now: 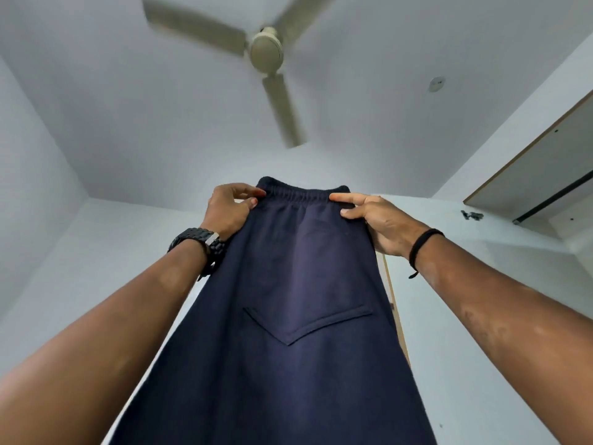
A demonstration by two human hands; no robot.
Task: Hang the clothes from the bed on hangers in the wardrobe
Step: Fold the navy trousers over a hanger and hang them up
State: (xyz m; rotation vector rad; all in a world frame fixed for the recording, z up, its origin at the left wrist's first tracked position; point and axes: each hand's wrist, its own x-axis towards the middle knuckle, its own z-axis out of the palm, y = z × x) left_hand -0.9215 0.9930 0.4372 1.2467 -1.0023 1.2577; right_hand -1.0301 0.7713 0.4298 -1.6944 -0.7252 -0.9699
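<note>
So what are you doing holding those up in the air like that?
A person is holding up a pair of navy blue pants by the elastic waistband, one hand at each end. The left hand pinches the left side and the right hand pinches the right side. The pants hang down flat, back pocket showing. No hanger is in view, so they are not hung up yet. A ceiling fan is overhead.

A beige ceiling fan (266, 49) hangs from the pale ceiling (369, 43), blades blurred. White walls (41, 187) meet at a corner; a wood-edged panel (539, 175) juts in at right.
</note>
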